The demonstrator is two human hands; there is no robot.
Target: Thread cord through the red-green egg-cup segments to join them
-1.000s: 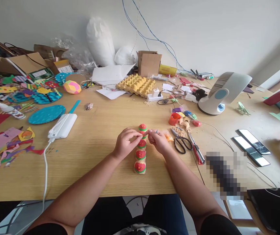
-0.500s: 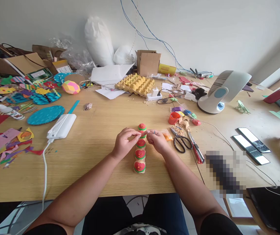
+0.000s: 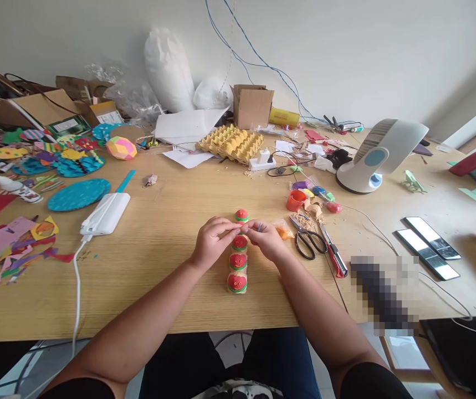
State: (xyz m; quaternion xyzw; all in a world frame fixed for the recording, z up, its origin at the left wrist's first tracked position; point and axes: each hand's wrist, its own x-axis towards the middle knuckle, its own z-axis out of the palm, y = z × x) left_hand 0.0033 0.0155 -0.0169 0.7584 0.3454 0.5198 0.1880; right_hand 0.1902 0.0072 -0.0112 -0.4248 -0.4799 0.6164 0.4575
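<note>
Indoors, wooden table (image 3: 167, 221) (cluttered), pale wall (image 3: 329, 50)

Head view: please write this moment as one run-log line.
left hand: fingers pinched; right hand: fingers pinched, close to left's; held: cannot tell; beneath: row of red-green faces; right of hands: scissors, cutter

Just below mid-frame, the left hand's grip (image 3: 215, 244) and right hand's grip (image 3: 265, 238) meet over a row of red faces (image 3: 238, 261) on the counter (image 3: 150, 288); a fan (image 3: 381, 158) stands upper right.
</note>
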